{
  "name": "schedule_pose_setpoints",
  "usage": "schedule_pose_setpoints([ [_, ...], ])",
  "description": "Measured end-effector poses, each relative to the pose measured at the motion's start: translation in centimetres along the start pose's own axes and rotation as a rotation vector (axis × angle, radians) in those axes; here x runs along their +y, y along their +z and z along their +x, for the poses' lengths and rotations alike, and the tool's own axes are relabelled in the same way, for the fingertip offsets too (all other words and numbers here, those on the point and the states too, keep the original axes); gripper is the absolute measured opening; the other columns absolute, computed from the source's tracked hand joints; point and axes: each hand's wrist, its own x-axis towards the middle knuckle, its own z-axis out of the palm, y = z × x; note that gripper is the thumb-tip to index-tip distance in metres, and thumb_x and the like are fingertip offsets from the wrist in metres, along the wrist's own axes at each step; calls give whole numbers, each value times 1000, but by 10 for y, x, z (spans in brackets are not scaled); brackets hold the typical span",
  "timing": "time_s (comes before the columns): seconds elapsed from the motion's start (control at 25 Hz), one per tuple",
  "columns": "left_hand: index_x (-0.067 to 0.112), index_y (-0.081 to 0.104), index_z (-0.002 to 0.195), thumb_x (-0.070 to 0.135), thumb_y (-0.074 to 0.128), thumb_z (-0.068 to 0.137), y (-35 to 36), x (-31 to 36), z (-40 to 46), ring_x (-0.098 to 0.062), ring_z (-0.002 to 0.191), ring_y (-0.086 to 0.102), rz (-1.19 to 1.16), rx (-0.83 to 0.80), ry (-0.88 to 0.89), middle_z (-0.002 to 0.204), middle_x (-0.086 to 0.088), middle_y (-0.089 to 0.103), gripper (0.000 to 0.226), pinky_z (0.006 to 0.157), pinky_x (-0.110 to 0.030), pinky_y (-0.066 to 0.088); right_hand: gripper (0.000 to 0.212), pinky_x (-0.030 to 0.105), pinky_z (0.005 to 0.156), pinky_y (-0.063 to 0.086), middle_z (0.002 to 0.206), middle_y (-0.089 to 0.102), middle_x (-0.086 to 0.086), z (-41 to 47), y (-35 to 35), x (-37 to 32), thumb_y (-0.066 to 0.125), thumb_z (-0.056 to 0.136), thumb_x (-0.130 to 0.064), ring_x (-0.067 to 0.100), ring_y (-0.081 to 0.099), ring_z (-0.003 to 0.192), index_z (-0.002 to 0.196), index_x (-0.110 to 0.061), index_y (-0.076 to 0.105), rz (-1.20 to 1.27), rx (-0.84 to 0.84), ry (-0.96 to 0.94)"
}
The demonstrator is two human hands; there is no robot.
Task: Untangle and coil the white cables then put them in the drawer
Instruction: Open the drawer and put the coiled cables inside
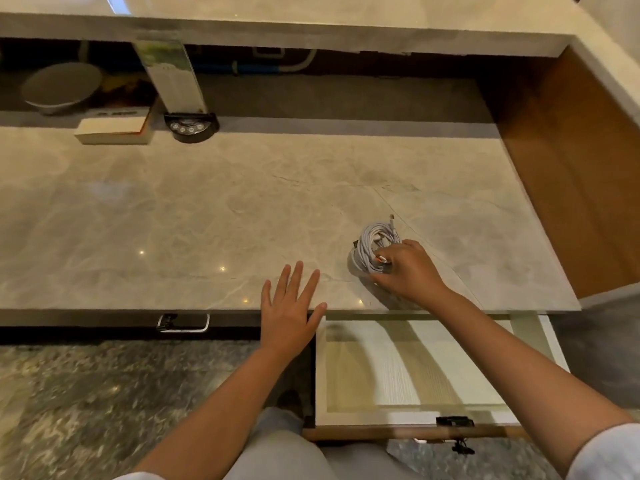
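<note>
Grey trousers point(277, 452) and two bare forearms fill the near edge of the head view. Just beyond them, on the right, a drawer point(408, 368) stands pulled out below the counter point(207, 216); its pale ribbed floor holds nothing that can be seen, and a dark latch sits on its wooden front rail.

No writing can be read anywhere: the label on the white box point(112, 129) at the far left is blurred.

On the counter's right side, near its front edge, lies the coil of white cables point(375, 245), one plug sticking up at its far side. The right hand point(408, 268) has its fingers curled round the near side of the coil, gripping it. The left hand point(291, 306) is flat and spread, fingers straight, over the counter's front edge, just left of the drawer and apart from the coil.

Far left, on a lower shelf, a grey bowl point(62, 86) sits behind the box; a dark round gadget point(190, 128) lies beside it. A wooden panel point(571, 168) bounds the counter on the right, with wide bare marble to the left of the coil.
</note>
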Motion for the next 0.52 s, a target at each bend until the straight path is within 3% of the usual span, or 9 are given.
schedule_pose_setpoints([
  [0.24, 23, 39, 141, 49, 32, 90, -1, 2, 2, -30, 137, 33, -24, 68, 45, 148, -11, 37, 57, 108, -54, 21, 22, 33, 89, 32, 62, 58, 3, -71, 4, -8, 71, 72, -17, 29, 60, 68, 63, -24, 51, -69, 65, 51],
  [0.36, 22, 40, 140, 49, 32, 89, 0, 2, 4, -33, 136, 34, -25, 72, 51, 147, -13, 38, 58, 106, -58, 24, 12, 26, 85, 27, 62, 63, -2, -117, 25, -13, 65, 70, -26, 20, 61, 66, 63, -20, 59, -118, 96, 31],
  [0.52, 23, 36, 142, 51, 27, 88, 1, 5, 2, -32, 139, 28, -47, 27, 41, 150, -12, 33, 61, 108, -59, 19, 14, 33, 87, 41, 60, 63, 1, -147, 73, -11, 75, 66, -24, 23, 61, 62, 62, -17, 62, -138, -34, 30],
])
